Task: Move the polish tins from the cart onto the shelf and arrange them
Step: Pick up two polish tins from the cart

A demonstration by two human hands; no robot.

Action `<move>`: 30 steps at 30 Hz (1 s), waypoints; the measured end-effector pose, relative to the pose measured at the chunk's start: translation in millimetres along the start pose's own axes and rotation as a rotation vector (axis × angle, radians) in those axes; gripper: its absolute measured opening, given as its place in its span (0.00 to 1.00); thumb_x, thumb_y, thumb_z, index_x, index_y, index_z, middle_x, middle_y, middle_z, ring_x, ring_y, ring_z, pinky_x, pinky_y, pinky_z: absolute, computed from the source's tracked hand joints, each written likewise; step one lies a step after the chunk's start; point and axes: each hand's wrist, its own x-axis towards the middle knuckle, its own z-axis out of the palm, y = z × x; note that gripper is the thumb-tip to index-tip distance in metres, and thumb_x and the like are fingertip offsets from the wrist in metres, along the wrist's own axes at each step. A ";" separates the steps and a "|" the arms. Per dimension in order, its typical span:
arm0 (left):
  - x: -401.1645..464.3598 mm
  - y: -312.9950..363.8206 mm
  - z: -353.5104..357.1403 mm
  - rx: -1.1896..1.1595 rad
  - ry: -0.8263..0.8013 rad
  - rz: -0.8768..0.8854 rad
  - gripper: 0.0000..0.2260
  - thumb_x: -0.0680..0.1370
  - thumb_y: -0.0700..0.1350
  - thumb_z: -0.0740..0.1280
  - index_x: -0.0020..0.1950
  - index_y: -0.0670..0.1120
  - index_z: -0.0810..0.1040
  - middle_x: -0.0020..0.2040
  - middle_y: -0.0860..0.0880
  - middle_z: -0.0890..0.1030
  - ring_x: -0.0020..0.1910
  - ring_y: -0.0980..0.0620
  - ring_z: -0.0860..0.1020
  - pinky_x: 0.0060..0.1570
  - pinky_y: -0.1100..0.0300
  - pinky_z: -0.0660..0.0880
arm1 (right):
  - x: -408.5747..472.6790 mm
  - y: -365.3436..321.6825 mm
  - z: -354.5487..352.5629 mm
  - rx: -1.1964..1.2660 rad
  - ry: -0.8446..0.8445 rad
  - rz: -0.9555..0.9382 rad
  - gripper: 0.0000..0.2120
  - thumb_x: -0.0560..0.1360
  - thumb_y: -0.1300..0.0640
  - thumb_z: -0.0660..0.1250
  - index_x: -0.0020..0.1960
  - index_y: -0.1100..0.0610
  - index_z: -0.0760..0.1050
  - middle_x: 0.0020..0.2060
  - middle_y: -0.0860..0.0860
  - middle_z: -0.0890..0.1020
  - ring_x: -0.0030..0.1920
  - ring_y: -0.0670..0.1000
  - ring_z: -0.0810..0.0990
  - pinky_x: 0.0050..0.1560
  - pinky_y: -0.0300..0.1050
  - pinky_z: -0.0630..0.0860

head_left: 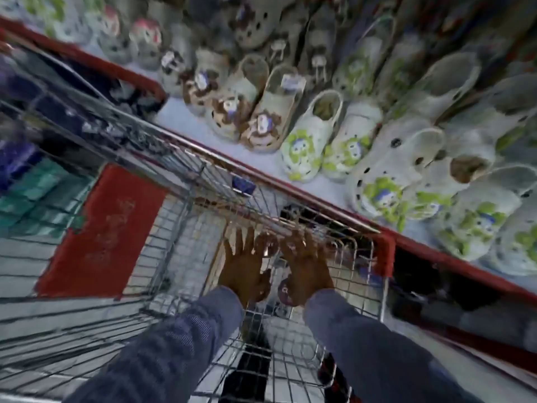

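Note:
The view is blurred. Both of my hands reach down into the wire cart (186,216), sleeves blue. My left hand (242,266) lies flat with its fingers spread. My right hand (306,264) is next to it with its fingers curled toward the cart's far wall. A brownish round polish tin (266,245) shows between the two hands, touching their fingertips. A dark red round tin (286,287) sits just under the heel of my right hand. Whether either hand grips a tin is hidden by the blur.
A red-edged shelf (319,196) runs diagonally behind the cart, packed with white and beige clogs (308,141). A red flap (107,231) lies in the cart's left part. Blue and teal packs (32,181) sit at far left. Dark space lies under the shelf at right.

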 end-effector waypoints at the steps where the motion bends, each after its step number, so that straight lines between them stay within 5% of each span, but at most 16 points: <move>1: 8.7 -3.7 12.3 -0.010 -0.067 0.010 0.36 0.79 0.57 0.59 0.82 0.45 0.49 0.82 0.36 0.49 0.80 0.28 0.48 0.75 0.27 0.49 | 10.1 2.2 6.3 0.009 -0.036 0.010 0.43 0.74 0.56 0.66 0.80 0.48 0.44 0.78 0.53 0.35 0.78 0.61 0.33 0.77 0.63 0.34; 3: 25.8 -9.7 28.2 -0.020 -0.139 0.031 0.36 0.81 0.55 0.59 0.82 0.48 0.43 0.83 0.39 0.42 0.81 0.32 0.41 0.78 0.33 0.43 | 29.7 7.8 17.5 0.042 -0.084 0.057 0.42 0.75 0.60 0.65 0.80 0.50 0.45 0.81 0.55 0.40 0.80 0.61 0.39 0.78 0.63 0.46; 7: 57.8 -17.1 57.0 -0.057 -0.199 0.070 0.36 0.81 0.48 0.62 0.83 0.46 0.45 0.83 0.39 0.44 0.81 0.32 0.45 0.78 0.35 0.50 | 57.6 14.0 35.6 0.004 -0.098 0.085 0.43 0.74 0.58 0.70 0.80 0.52 0.48 0.81 0.56 0.45 0.80 0.62 0.45 0.76 0.64 0.54; 10: 70.3 -14.6 57.0 -0.090 -0.176 0.116 0.30 0.80 0.39 0.63 0.80 0.41 0.56 0.80 0.35 0.59 0.77 0.31 0.61 0.73 0.38 0.66 | 72.4 15.3 41.8 -0.096 -0.102 0.112 0.36 0.78 0.63 0.66 0.79 0.55 0.52 0.80 0.59 0.53 0.79 0.65 0.52 0.72 0.65 0.64; 12: 72.0 -13.8 51.2 -0.126 -0.119 0.090 0.25 0.77 0.35 0.65 0.74 0.40 0.66 0.71 0.36 0.71 0.66 0.33 0.73 0.59 0.41 0.77 | 77.7 16.7 42.8 -0.117 -0.049 0.099 0.31 0.76 0.67 0.65 0.76 0.57 0.59 0.75 0.60 0.63 0.75 0.66 0.61 0.65 0.62 0.73; 14: 69.8 -13.7 41.9 -0.115 -0.089 0.094 0.23 0.74 0.34 0.66 0.69 0.41 0.69 0.64 0.38 0.74 0.60 0.36 0.75 0.52 0.42 0.79 | 77.4 18.5 37.5 -0.137 -0.011 0.077 0.29 0.73 0.70 0.65 0.72 0.58 0.65 0.69 0.60 0.70 0.70 0.65 0.66 0.59 0.60 0.78; 18: 51.4 -16.0 9.9 -0.163 -0.048 0.087 0.26 0.68 0.37 0.71 0.66 0.44 0.71 0.61 0.42 0.75 0.58 0.39 0.76 0.50 0.45 0.80 | 57.1 11.8 3.9 -0.104 0.074 0.068 0.25 0.70 0.72 0.67 0.65 0.59 0.72 0.61 0.59 0.76 0.65 0.65 0.72 0.51 0.58 0.81; 22: 9.4 -9.8 -51.7 -0.209 0.036 0.024 0.31 0.67 0.49 0.75 0.69 0.46 0.73 0.63 0.43 0.78 0.61 0.40 0.77 0.56 0.47 0.80 | 14.9 -1.3 -59.6 0.058 0.111 -0.010 0.28 0.67 0.62 0.74 0.66 0.55 0.72 0.62 0.56 0.77 0.65 0.62 0.73 0.56 0.58 0.80; 30: -78.8 28.2 -206.1 -0.370 0.254 0.035 0.36 0.60 0.60 0.70 0.67 0.51 0.75 0.60 0.49 0.82 0.59 0.47 0.80 0.59 0.49 0.79 | -93.5 -28.6 -238.2 0.199 0.238 -0.177 0.34 0.59 0.51 0.79 0.63 0.53 0.72 0.58 0.54 0.81 0.59 0.58 0.79 0.54 0.54 0.79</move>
